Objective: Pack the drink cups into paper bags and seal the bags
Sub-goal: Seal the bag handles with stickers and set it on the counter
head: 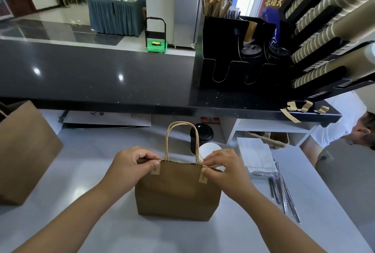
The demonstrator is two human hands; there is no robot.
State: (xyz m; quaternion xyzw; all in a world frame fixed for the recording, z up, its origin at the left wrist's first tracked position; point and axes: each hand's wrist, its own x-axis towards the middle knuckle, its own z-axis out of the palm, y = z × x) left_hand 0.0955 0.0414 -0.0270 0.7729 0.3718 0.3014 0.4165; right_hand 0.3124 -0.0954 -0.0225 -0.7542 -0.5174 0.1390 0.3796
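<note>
A small brown paper bag point(176, 189) with twisted paper handles point(182, 130) stands upright on the white counter point(113, 228). Its top edge is pressed closed. My left hand point(132, 167) pinches the bag's top left corner over a tan sticker strip point(155, 169). My right hand point(225, 169) pinches the top right corner, where a second tan strip point(203, 178) folds over the rim. Just behind the bag stand a black-lidded cup point(200, 135) and a white-lidded cup point(209, 150). The bag's contents are hidden.
A larger brown bag point(24, 151) stands at the left. White napkins point(255, 155) and wrapped straws point(284, 193) lie to the right. More tan sticker strips point(300, 108) hang on the dark upper counter's edge, beside a black cup organiser point(233, 53). A person point(345, 130) bends at the far right.
</note>
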